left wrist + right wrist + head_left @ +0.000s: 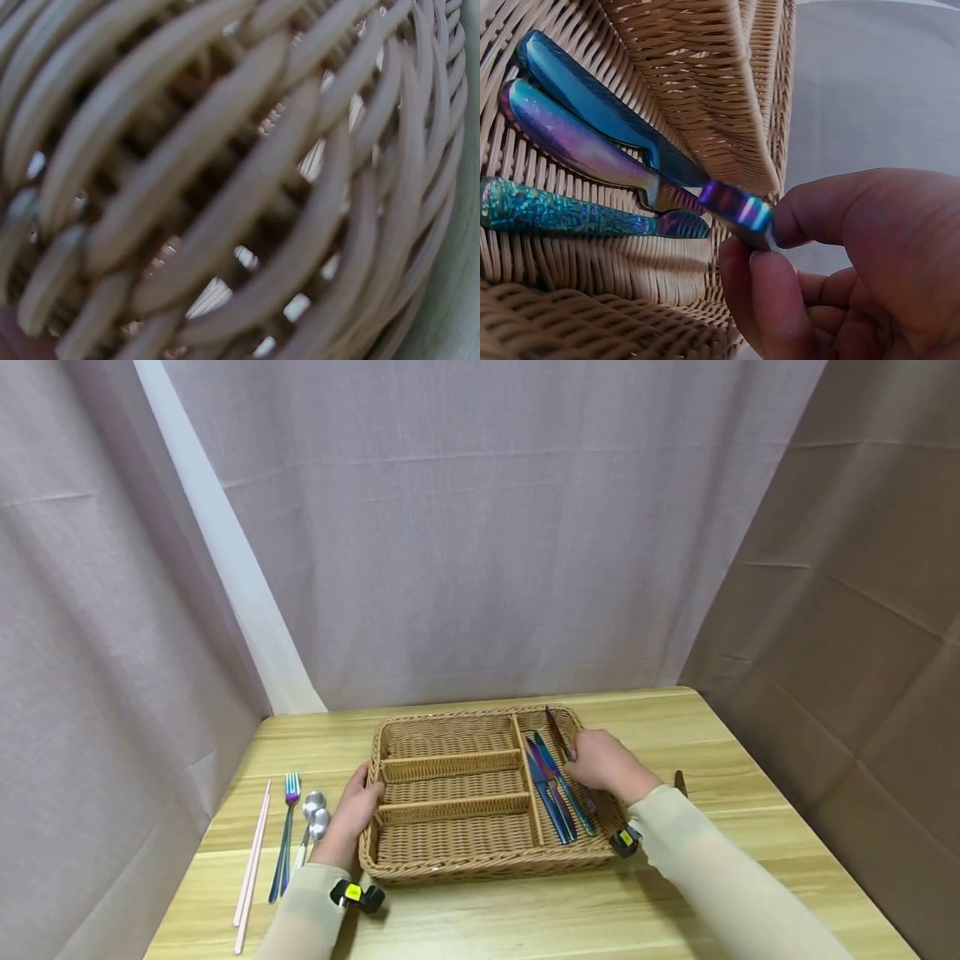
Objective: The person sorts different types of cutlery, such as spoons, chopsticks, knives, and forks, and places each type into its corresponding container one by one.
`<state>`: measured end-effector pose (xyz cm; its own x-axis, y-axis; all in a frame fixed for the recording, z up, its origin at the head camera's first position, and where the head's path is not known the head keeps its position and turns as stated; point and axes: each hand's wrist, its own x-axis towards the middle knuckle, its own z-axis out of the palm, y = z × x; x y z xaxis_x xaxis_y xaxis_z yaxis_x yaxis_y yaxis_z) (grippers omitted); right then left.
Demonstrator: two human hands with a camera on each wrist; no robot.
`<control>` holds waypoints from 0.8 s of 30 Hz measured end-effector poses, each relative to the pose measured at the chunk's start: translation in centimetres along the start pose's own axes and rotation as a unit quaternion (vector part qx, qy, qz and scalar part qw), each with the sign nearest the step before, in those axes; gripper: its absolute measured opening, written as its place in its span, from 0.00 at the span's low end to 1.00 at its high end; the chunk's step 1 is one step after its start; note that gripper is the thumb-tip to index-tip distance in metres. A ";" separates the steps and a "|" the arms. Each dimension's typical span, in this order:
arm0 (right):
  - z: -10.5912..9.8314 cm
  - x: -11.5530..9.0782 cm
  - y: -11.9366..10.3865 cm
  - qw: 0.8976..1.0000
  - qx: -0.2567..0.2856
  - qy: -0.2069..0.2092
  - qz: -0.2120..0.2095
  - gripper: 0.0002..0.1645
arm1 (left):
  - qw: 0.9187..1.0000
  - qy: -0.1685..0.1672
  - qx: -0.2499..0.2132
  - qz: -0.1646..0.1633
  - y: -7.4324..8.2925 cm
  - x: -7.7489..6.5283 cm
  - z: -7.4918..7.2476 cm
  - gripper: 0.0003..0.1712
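A wicker cutlery basket [450,866] with divided compartments lies on the table. My left hand [356,806] grips its left rim, thumb over the edge; close weave fills the left wrist view. Over the right compartment, my right hand [604,765] pinches a table knife [557,731] between thumb and fingers. Its shiny purple-blue end [735,206] shows in the right wrist view. Below it in that compartment lie a blue knife [585,82], a purple knife [577,135] and a teal textured handle [570,210], side by side.
Left of the basket lie pink chopsticks [252,860], iridescent forks [288,818] and two spoons with silver bowls [315,806]. A dark brown piece [680,782] sticks out past my right wrist, mostly hidden. Grey curtains [487,568] hang behind the wooden table [750,793].
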<state>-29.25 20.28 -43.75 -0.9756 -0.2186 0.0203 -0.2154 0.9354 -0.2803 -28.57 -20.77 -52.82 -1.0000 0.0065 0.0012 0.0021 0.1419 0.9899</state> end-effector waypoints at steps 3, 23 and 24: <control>0.3 0.2 0.0 1.000 -0.002 -0.005 0.010 0.23 | 1.000 -0.001 0.001 0.001 0.0 0.0 0.0 0.35; 1.3 -0.1 -0.1 1.000 0.011 -0.026 0.010 0.27 | 0.999 -0.023 -0.017 -0.017 2.6 -1.3 -0.2 0.36; 1.3 0.0 -0.1 1.000 0.010 -0.025 0.008 0.27 | 1.000 -0.023 -0.013 -0.015 2.8 -1.5 -0.2 0.36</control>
<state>-29.14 19.85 -45.02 -0.9756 -0.2173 -0.0319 -0.1982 0.9335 -0.2988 -27.11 -20.54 -49.98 -0.9983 0.0479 -0.0345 -0.0287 0.1159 0.9928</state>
